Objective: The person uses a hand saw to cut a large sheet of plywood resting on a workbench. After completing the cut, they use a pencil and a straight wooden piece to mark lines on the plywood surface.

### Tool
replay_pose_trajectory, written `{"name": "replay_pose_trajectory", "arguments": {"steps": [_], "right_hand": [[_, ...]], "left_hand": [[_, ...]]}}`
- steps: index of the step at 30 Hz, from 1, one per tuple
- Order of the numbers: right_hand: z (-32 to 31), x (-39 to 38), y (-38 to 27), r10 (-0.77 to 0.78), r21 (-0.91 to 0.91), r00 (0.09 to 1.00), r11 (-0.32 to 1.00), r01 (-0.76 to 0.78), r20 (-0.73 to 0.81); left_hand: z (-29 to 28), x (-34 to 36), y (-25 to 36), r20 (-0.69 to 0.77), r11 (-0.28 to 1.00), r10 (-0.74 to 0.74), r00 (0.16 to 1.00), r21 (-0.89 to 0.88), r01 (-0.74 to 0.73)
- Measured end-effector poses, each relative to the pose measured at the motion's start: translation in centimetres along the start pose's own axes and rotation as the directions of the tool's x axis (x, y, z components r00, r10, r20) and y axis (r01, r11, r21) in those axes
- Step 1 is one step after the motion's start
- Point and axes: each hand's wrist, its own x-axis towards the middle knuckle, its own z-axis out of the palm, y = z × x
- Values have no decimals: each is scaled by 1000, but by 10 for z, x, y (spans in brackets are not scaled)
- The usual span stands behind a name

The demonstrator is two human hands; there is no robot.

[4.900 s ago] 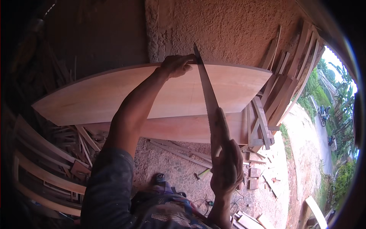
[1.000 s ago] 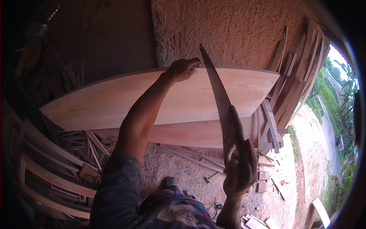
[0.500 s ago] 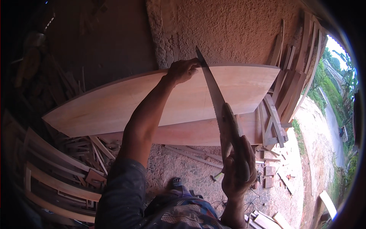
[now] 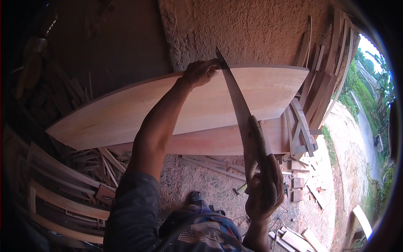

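My right hand (image 4: pixel 264 189) is closed around the handle of a handsaw (image 4: pixel 236 96). The toothed blade slants away over a long pale wooden board (image 4: pixel 168 107), its tip reaching past the board's far edge. At that edge my left hand (image 4: pixel 201 73) has its fingers curled over the wood, right beside the blade near the tip. The board is wide and tapers to a point at the left. Beneath it a second, reddish board (image 4: pixel 205 140) shows along the near side. Whether the teeth bite into the wood cannot be made out.
A rough wall (image 4: pixel 247 33) stands close behind the board. Wooden planks (image 4: pixel 321 92) lean at the right. Curved wooden frames (image 4: pixel 69 199) and scrap fill the left. A hammer (image 4: pixel 240 190), offcuts (image 4: pixel 297 189) and cables lie on the floor, and daylight comes from the right.
My right hand and the saw's handle have come slightly nearer to me. My left hand keeps its place at the board's far edge. The whole view has shifted a little.
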Motion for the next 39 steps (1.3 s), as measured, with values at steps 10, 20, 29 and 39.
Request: {"name": "replay_pose_trajectory", "arguments": {"steps": [10,20,29,39], "right_hand": [[8,9,11,-17,16,999,1000,17,-31],[74,87,38,-37,201,985,977,71,-167],[68,92,35,6,211,999,978,5,-49],[16,10,14,4,60,999,998,-2,-37]], "left_hand": [[-3,-3,5,20,998,-60,998,-16,60],[-1,1,-6,32,999,-4,999,-36,5],[2,6,1,78,996,-83,994,21,82],[10,13,-21,-40,998,-19,999,-57,16]]}}
